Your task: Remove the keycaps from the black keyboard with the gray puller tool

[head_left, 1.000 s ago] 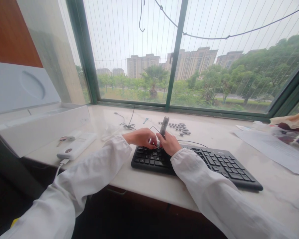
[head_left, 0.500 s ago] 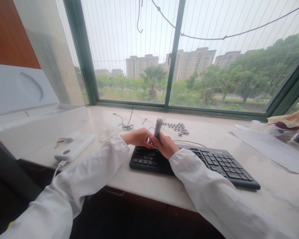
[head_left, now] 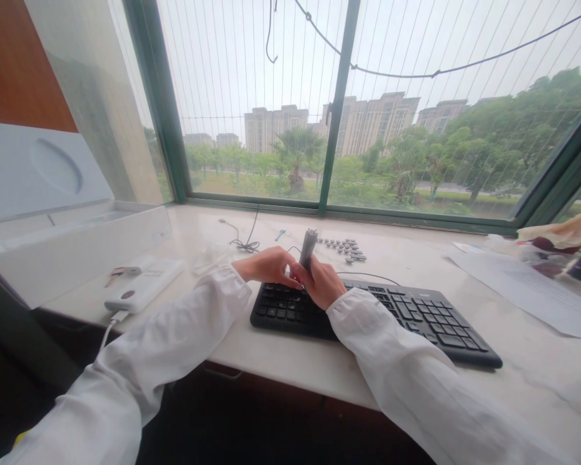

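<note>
A black keyboard lies on the pale stone counter, and both hands are over its left half. My right hand is closed around a dark grey brush, which stands nearly upright with its bristly-looking end on top. My left hand has its fingertips pinched together at the brush's lower end, close above the keys. Whatever sits between those fingertips is too small and hidden to name. Loose keycaps lie in rows behind the keyboard. Part of the key area is hidden by my right hand.
On the left are a white power bank with a plugged-in cable, keys and an open white box. A coiled black cable and small blue tool lie behind. Paper is at right, below the window.
Both hands stay in nearly the same place over the keyboard, with only a slight shift of the fingers. The brush is still held upright.
</note>
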`<control>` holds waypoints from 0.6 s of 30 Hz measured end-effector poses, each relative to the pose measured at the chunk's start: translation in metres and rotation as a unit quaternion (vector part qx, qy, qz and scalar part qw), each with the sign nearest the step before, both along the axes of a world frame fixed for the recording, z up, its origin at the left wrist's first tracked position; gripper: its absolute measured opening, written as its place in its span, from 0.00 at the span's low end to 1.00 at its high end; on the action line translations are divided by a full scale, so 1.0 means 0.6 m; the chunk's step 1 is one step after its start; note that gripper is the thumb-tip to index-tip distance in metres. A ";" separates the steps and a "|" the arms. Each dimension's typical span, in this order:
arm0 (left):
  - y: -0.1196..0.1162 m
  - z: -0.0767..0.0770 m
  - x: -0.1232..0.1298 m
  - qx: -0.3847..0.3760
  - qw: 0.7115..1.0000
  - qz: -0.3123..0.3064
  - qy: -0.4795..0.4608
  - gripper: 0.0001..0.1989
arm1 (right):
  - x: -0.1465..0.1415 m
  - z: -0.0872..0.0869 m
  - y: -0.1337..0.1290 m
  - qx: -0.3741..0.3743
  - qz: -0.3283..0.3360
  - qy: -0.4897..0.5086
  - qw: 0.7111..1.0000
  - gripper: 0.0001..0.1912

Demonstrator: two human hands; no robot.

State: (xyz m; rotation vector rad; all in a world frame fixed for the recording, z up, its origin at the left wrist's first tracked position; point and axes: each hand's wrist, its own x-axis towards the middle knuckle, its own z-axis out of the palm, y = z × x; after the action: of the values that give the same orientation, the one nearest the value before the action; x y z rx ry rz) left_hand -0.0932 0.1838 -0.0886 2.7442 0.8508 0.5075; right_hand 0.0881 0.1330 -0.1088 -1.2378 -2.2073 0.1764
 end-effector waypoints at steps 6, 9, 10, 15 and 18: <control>-0.001 0.001 -0.001 0.060 0.998 -0.015 0.016 0.11 | 0.000 -0.003 0.002 -0.004 0.008 0.011 1.000 0.17; -0.006 0.006 0.001 0.064 0.997 -0.021 0.025 0.09 | 0.000 -0.004 0.002 -0.010 0.002 0.017 1.000 0.17; -0.008 0.008 0.002 0.065 0.997 -0.019 0.028 0.08 | 0.000 -0.003 0.001 -0.011 -0.002 0.015 1.000 0.17; -0.013 0.010 0.005 0.074 0.997 -0.009 0.035 0.09 | -0.002 -0.002 -0.001 -0.001 -0.014 -0.008 1.000 0.17; -0.011 0.006 0.006 0.081 0.996 -0.003 0.040 0.11 | -0.003 -0.004 -0.003 0.017 -0.014 -0.026 0.999 0.17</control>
State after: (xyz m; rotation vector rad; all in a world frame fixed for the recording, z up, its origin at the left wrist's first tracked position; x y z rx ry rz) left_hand -0.0898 0.1773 -0.0851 2.9313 0.8538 0.4889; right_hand 0.0861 0.1314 -0.1112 -1.2679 -2.2255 0.0963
